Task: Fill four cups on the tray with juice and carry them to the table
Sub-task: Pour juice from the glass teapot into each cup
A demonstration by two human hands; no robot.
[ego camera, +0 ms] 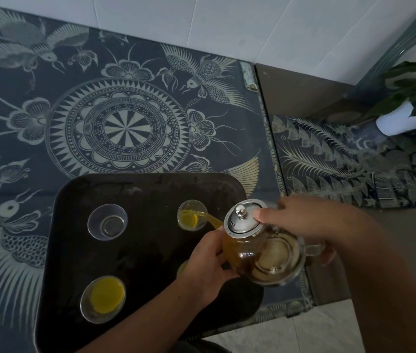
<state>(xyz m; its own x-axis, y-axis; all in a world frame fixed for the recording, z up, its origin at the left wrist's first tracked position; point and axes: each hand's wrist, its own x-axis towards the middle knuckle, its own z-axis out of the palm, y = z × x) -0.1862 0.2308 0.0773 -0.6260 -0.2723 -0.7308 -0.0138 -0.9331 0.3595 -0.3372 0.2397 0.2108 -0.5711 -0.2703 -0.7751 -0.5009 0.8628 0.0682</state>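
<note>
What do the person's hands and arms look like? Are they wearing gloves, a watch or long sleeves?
No gloves: the left hand and the right hand are both bare. I see no ring, watch or bracelet. The left forearm and the right forearm are bare too, right to the picture's edge, so no sleeve shows. The room is dim, so something tiny could be missed.

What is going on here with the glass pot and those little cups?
A person is pouring yellow juice from a glass teapot into the far right cup on a dark tray. The right hand holds the handle, thumb on the lid; the left hand steadies the teapot's front. The near left cup is full, the far left cup is empty, and the near right cup is mostly hidden behind the left hand.
</note>
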